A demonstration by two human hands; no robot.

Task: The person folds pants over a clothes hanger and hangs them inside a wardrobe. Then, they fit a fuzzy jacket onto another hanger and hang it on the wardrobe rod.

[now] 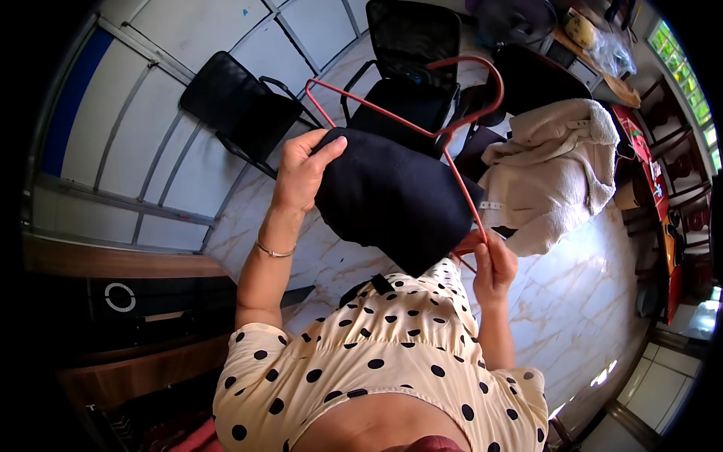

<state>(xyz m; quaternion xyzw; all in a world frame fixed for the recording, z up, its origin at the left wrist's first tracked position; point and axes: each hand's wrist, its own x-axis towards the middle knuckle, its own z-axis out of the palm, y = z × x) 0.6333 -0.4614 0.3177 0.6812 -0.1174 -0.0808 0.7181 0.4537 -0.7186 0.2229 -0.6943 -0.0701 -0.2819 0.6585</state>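
- Left hand (303,175): thumb and fingers pinching the black cloth (395,196) at its upper left corner
- Right hand (494,264): fingers closed on the red hanger (443,137), near its corner
- Cloth between both hands, one hanger arm crossing its right side
- Step seems fitting cloth to hanger; next calls for steadying the hanger, aligning cloth
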